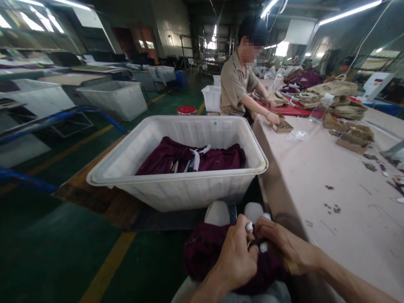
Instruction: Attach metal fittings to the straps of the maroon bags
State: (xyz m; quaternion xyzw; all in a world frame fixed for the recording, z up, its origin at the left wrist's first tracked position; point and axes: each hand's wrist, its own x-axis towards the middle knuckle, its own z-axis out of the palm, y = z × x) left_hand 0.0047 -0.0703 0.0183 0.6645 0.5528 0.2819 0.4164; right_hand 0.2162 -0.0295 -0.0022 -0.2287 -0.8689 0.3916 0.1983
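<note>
A dark maroon garment (205, 252) lies bunched on my lap at the bottom centre. My left hand (235, 256) is closed on its fabric, pinching a white drawstring end (249, 226) near the thumb. My right hand (277, 240) comes in from the right with fingers pinched against the same spot, touching the left hand. What sits between the fingertips is too small to make out. Just ahead stands a large white plastic tub (176, 185) holding more maroon garments (192, 158) with white drawstrings.
A pale pink worktable (331, 185) runs along the right, strewn with small scraps and cardboard boxes (353, 141). A seated person (240, 84) works at its far end beside piled tan garments (334, 97). More white tubs (110, 99) and blue rails (63, 120) stand left on the green floor.
</note>
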